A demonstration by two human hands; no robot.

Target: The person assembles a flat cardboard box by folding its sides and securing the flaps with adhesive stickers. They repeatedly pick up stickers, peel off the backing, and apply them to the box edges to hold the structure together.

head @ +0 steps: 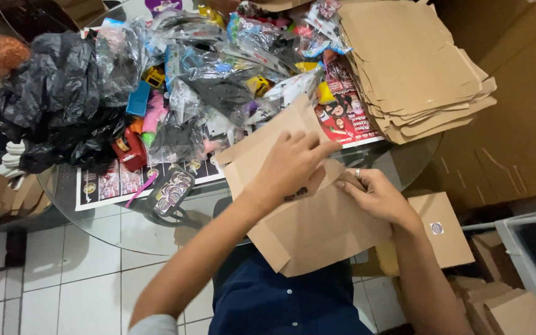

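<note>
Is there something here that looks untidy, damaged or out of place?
Nothing looks damaged. The stack of flat cardboard sheets is fanned out unevenly, and plastic-wrapped items lie heaped on the glass table. Both hands, left hand and right hand, fold a cardboard box.

A flat, unassembled box of plain brown cardboard (pixel 317 226) lies tilted over the person's lap at the near edge of the tabletop. Its flaps are creased and partly folded, one upper flap raised toward the table, a taped seam showing along the lower left side.
</note>
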